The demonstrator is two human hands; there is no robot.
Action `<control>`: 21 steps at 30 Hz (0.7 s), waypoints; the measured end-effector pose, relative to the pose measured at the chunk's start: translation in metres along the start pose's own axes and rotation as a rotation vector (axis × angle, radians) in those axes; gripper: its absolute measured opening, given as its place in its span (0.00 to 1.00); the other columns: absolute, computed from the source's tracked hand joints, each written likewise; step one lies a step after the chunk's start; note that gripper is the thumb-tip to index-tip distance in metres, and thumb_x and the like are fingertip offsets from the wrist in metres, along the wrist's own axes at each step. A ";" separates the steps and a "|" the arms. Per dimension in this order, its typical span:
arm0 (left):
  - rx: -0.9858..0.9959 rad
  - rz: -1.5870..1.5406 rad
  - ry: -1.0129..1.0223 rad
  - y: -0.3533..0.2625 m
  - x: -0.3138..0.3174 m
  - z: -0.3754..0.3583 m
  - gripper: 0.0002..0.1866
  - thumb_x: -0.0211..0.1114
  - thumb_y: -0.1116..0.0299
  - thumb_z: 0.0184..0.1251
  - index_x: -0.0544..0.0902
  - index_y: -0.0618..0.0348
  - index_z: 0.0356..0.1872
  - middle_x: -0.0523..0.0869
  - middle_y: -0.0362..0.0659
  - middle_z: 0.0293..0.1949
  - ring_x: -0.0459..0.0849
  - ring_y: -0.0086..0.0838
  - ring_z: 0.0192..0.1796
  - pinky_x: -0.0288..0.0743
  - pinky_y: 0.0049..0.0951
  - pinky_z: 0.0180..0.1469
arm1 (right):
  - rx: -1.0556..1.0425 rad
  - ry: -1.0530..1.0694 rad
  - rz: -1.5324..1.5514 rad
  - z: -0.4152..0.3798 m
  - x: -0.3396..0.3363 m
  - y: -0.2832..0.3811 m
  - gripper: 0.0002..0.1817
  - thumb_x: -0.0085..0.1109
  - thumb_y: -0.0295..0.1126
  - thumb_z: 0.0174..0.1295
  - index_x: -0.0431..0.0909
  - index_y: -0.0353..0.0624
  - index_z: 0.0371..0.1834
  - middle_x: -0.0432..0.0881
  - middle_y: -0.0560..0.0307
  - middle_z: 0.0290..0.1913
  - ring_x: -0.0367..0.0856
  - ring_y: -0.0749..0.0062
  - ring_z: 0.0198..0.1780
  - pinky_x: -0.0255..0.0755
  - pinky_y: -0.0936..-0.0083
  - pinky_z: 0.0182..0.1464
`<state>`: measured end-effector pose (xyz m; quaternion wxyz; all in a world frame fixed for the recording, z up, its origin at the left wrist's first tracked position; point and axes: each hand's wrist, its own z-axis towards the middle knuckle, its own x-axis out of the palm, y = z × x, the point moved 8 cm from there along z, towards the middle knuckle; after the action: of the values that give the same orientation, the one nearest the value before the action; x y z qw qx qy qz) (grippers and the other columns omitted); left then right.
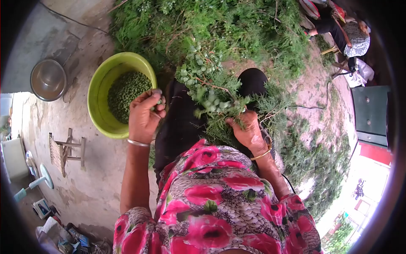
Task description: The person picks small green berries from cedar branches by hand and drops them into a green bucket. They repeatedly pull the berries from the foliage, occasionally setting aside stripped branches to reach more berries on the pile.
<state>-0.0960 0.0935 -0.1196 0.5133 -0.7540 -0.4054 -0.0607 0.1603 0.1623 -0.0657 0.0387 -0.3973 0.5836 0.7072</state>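
One leafy branch (208,80) | clamped in right fingers (249,117), spreading forward | left fingers (149,101) pinching green berries (159,102)

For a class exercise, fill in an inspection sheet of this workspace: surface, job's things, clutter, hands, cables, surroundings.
Surface: bare, stained ground, strewn with greenery at the right.
Job's things: yellow-green bucket partly filled with green berries; leafy branch above the lap.
Clutter: heaped greenery ahead; metal bowl and small stool at the left.
Hands: left hand pinches something small and green beside the bucket; right hand grips the branch.
Cables: dark cord-like line, upper left.
Surroundings: another person, upper right.
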 end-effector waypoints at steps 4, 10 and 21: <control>-0.092 -0.215 0.110 -0.012 0.022 -0.018 0.07 0.59 0.73 0.66 0.79 0.67 0.39 0.82 0.51 0.34 0.78 0.29 0.25 0.72 0.24 0.20 | -0.217 -0.044 0.153 0.004 -0.001 0.007 0.12 0.68 0.17 0.43 0.82 0.38 0.33 0.79 0.46 0.31 0.78 0.49 0.45 0.69 0.61 0.58; 0.031 0.220 0.324 -0.020 0.087 -0.023 0.08 0.65 0.72 0.61 0.83 0.69 0.35 0.82 0.47 0.27 0.74 0.19 0.21 0.63 0.14 0.19 | -0.285 -0.027 0.142 0.004 0.002 0.011 0.15 0.68 0.16 0.41 0.81 0.38 0.35 0.80 0.47 0.34 0.77 0.50 0.42 0.69 0.62 0.56; -0.144 0.709 0.532 0.017 0.111 -0.012 0.11 0.68 0.67 0.61 0.84 0.66 0.38 0.75 0.32 0.19 0.67 0.12 0.18 0.58 0.16 0.19 | -0.314 -0.010 0.137 0.004 0.001 0.012 0.16 0.66 0.16 0.42 0.81 0.39 0.37 0.80 0.50 0.33 0.76 0.51 0.41 0.67 0.61 0.58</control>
<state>-0.0064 0.1420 -0.0700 0.5352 -0.8382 0.0295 -0.1009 0.1512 0.1619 -0.0564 -0.0694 -0.3543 0.4917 0.7924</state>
